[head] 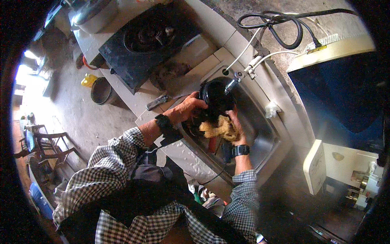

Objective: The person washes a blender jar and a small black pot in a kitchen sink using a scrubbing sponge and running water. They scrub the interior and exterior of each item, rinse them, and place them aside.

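My left hand (189, 106) grips the left rim of a dark round pot or bowl (214, 96), tilted under a chrome tap (233, 84). My right hand (239, 125) holds a yellowish-brown sponge or cloth (221, 128) just below the pot, its fingers reaching up to the pot's lower right side. Both hands are over a stainless steel sink (265, 137). Darker items and something red (212, 144) lie in the sink beneath, partly hidden by the hands. Whether water runs from the tap cannot be told.
A black gas stove (122, 67) stands on the tiled counter at the upper left. A dark-handled object (157, 102) lies near the sink's left edge. Wet drops cover the front ledge (189, 158). A crumpled clear plastic piece (271, 109) sits on the right rim. A bucket (102, 91) stands on the floor.
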Demonstrator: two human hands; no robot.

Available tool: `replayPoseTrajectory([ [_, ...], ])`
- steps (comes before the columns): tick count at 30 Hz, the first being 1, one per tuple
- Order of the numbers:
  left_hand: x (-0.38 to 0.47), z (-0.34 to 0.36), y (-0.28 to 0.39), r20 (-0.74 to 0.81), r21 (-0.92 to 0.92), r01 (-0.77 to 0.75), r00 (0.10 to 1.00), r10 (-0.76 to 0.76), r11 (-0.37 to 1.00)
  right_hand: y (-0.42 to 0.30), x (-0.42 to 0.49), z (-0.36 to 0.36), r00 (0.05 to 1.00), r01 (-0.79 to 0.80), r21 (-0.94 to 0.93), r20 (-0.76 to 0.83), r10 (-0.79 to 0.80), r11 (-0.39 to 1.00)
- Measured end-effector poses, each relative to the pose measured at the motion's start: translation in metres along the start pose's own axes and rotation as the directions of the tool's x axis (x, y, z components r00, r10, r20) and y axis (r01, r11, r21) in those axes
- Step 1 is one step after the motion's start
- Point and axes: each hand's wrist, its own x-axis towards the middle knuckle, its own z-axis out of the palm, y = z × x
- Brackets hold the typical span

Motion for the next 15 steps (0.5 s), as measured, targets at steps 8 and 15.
replayPoseTrajectory([
  [8,0.008,0.020,0.008,0.149,-0.111,0.050,0.988,-0.033,0.993,-0.010,-0.003,-0.037,0.993,-0.111,0.048,-0.037,0.113,0.993],
  [15,0.032,0.028,-0.025,0.026,0.087,-0.282,0.959,0.281,0.955,0.025,0.011,-0.034,0.994,-0.086,0.319,-0.033,0.101,0.944],
])
